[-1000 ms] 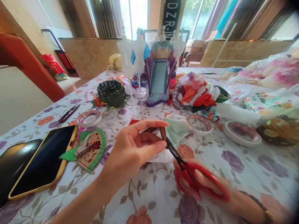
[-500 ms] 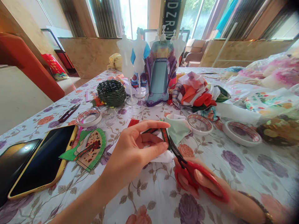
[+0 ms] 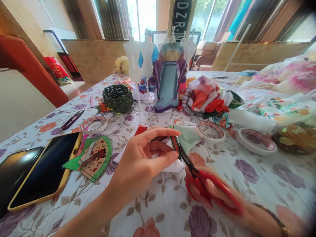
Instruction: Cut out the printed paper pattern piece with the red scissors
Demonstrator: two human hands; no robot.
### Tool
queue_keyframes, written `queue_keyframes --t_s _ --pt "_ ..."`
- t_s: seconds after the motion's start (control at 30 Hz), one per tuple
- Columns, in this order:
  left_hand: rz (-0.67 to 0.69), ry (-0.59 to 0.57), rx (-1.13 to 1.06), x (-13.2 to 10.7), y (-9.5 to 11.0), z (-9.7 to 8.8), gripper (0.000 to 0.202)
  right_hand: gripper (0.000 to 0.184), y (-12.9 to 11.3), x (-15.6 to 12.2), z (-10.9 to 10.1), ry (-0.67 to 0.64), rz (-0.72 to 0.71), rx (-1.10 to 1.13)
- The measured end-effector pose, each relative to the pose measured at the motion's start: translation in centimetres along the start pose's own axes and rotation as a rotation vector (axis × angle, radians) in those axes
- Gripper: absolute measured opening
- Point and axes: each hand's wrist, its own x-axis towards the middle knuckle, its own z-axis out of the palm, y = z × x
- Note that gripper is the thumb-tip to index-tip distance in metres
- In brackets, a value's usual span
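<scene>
Between thumb and fingertips, my left hand [image 3: 145, 154] pinches a narrow dark green and red patterned fabric strip [image 3: 175, 144]. My right hand [image 3: 209, 194] grips the red handles of a pair of scissors [image 3: 192, 171], its fingers in the loops. The dark blades point up and left, their tips right at the strip's right edge; whether they touch it I cannot tell. Beneath my left hand lies white material [image 3: 176, 167], partly covered. A pale green fabric piece [image 3: 187, 134] rests just behind the strip. Green and beige cut fabric pieces [image 3: 95, 161] lie left of my left hand.
Two phones [image 3: 44, 171] lie at the left, near thread snips [image 3: 72, 119] and a tape roll [image 3: 93, 124]. More tape rolls [image 3: 256, 141] sit at right. Behind stand a dark woven basket [image 3: 118, 98], small white mannequins [image 3: 133, 59], a dressed one [image 3: 169, 79] and a fabric heap [image 3: 203, 97].
Both hands stay almost in place. The scissors have shifted very slightly right and down, and the strip tilts a little differently in my left fingers.
</scene>
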Motion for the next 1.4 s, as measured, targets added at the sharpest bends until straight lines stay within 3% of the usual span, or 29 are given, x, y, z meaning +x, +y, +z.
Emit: queue_keyframes --t_s 0.33,0.8,1.0,1.2,1.4 --pt "0.013 -0.002 -0.002 0.1 0.0 0.2 0.021 0.031 -0.3 0.0 0.4 0.006 -0.032 -0.036" --pt "0.025 0.049 -0.003 -0.1 0.5 0.3 0.024 0.045 -0.7 -0.2 0.2 0.024 0.106 -0.183" --pt "0.190 0.168 0.049 -0.1 0.2 0.3 0.024 0.049 -1.5 -0.1 1.1 0.234 0.202 -0.187" --pt "0.263 0.182 0.134 -0.2 0.3 0.4 0.025 0.058 -2.3 0.8 1.7 0.208 0.174 -0.274" --pt "0.262 0.154 0.138 -0.2 0.1 0.3 0.028 0.052 -1.9 0.9 1.3 0.258 0.118 -0.376"
